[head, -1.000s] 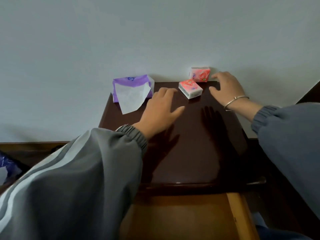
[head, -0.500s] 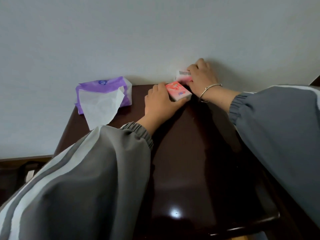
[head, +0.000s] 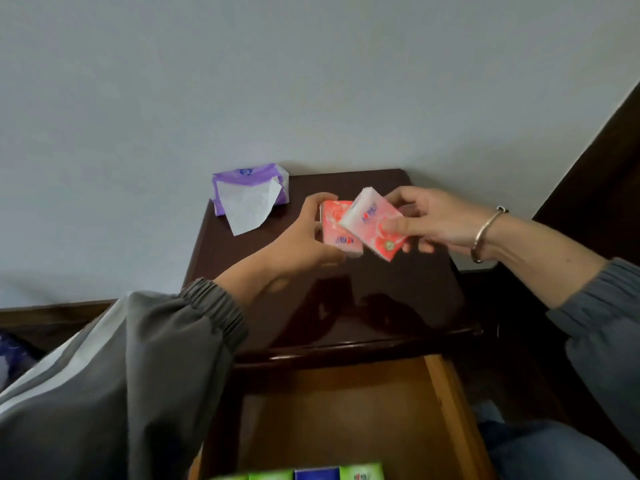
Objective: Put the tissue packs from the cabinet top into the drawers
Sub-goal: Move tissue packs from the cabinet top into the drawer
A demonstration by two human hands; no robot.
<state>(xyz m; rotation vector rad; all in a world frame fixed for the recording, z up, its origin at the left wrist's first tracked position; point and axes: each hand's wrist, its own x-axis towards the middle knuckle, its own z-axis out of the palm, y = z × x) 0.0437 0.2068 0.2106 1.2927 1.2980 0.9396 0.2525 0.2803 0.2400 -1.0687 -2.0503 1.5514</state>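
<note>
My left hand (head: 304,237) grips a small pink tissue pack (head: 337,228) above the dark cabinet top (head: 398,285). My right hand (head: 429,220) pinches a second pink tissue pack (head: 375,223), tilted, its corner overlapping the first pack. Both packs are lifted off the surface. A purple tissue pack (head: 249,183) with a white sheet hanging out sits at the back left corner of the cabinet top, against the wall. Below the cabinet's front edge the wooden drawer (head: 446,403) stands pulled open.
Green and blue tissue packs (head: 311,472) lie at the near end of the drawer, cut off by the frame edge. A grey wall rises behind the cabinet. Dark wooden furniture (head: 595,161) stands at the right. My knee in jeans (head: 540,448) is beside the drawer.
Both hands took hold of the pink packs at the back of the cabinet top and lifted them toward me. The view has tilted down, bringing the open drawer into sight.
</note>
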